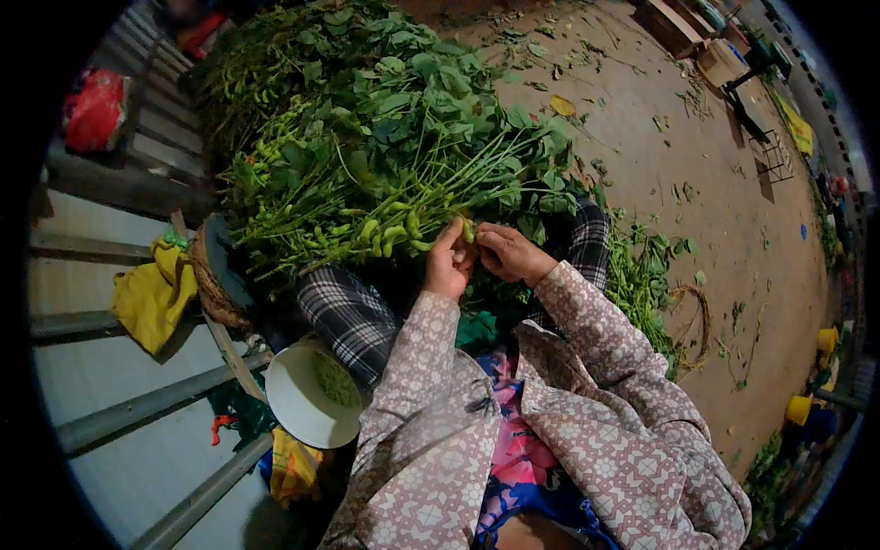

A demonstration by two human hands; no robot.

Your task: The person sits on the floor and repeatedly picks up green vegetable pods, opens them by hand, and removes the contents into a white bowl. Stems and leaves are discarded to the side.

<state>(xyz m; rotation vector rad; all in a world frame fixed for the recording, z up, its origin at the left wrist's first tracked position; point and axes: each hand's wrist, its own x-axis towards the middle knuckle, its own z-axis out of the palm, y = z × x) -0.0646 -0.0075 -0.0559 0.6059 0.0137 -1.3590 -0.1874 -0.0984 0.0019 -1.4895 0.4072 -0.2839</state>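
Between my two hands is a plump green bean pod [469, 231], seemingly a soybean pod. The thumb and finger of my left hand [448, 265] pinch its left side. My right hand [510, 253] is at its right side with curled fingers; whether they grip the pod or just touch it is hidden. Just left of my hands, more bean pods [392, 237] hang on cut stems that lie over my lap. Behind them rises a large heap of leafy bean plants [385, 103].
By my left knee stands a white bucket [302, 405] with small green beans inside. A basket [213, 275] and a yellow cloth [155, 295] are beyond it, by metal bars. Pulled plants [639, 282] lie right of my knee; loose leaves litter the floor [729, 227].
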